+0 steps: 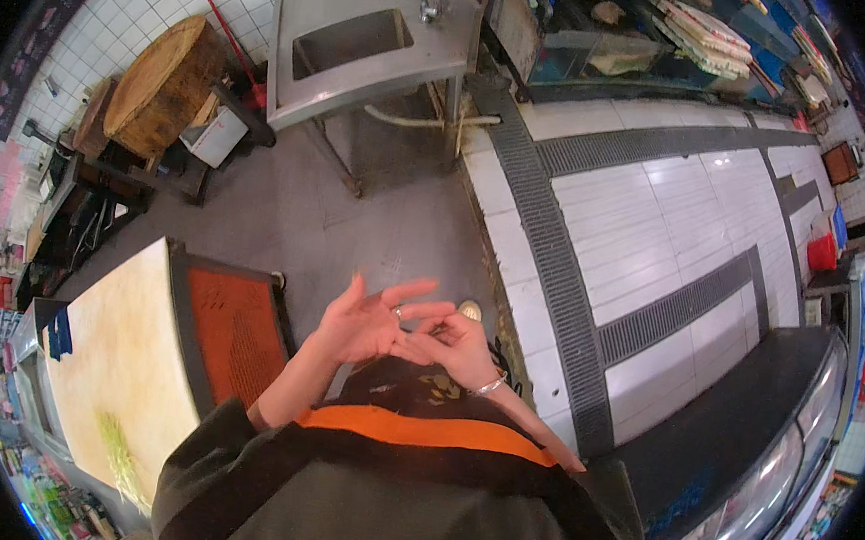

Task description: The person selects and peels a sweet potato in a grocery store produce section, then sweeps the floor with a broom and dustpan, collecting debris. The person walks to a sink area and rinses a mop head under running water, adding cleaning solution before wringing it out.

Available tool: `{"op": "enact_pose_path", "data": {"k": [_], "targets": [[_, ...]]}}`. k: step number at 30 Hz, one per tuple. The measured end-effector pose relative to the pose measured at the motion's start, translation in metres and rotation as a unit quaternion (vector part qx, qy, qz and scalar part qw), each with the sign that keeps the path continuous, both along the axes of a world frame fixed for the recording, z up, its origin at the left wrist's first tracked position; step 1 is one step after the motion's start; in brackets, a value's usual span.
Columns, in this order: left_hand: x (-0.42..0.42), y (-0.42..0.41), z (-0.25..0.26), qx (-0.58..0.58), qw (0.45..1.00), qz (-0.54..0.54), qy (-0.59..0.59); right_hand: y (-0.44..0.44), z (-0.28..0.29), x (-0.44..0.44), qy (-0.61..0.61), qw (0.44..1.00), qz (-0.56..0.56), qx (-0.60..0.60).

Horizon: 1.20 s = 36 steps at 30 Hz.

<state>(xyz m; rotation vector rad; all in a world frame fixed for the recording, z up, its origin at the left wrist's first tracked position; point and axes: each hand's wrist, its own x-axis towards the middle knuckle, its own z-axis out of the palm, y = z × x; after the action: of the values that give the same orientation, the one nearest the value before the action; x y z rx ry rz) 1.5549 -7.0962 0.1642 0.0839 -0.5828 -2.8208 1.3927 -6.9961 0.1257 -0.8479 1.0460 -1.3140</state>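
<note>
My left hand is held palm up in front of my body, its fingers spread and a ring on one of them. Against its fingertips rests my right hand, thumb and fingers curled close together. Whether the right fingers pinch a left finger or something small is hidden by the overlap. A silvery bracelet circles the right wrist. Below both hands are a dark garment with an orange band and one light shoe tip.
Left stands a pale-topped table with a yellow-green plant bunch. Ahead are a steel sink table and a round wooden chopping block. A floor drain grating crosses white tiles at right. A black counter stands right.
</note>
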Motion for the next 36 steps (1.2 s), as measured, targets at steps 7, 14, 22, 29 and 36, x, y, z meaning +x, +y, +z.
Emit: {"op": "enact_pose_path", "data": {"k": [7,14,22,29,36], "targets": [[-0.075,-0.114,0.001,0.017,0.996,0.089,0.021,-0.144,0.019,-0.1,0.116,0.986,0.123,-0.005],[-0.141,-0.249,-0.012,-0.02,0.992,0.117,-0.037,-0.284,0.005,-0.156,0.085,0.993,0.081,0.0],[-0.229,-0.398,0.026,-0.04,0.998,0.024,0.034,-0.391,0.038,-0.232,0.081,0.995,-0.059,-0.029],[-0.287,-0.482,0.063,-0.097,0.993,0.03,0.055,-0.488,0.087,-0.292,0.145,0.985,0.022,-0.087],[-0.342,-0.585,0.076,-0.101,0.983,0.15,0.027,-0.629,0.089,-0.377,0.155,0.975,-0.021,-0.157]]}}
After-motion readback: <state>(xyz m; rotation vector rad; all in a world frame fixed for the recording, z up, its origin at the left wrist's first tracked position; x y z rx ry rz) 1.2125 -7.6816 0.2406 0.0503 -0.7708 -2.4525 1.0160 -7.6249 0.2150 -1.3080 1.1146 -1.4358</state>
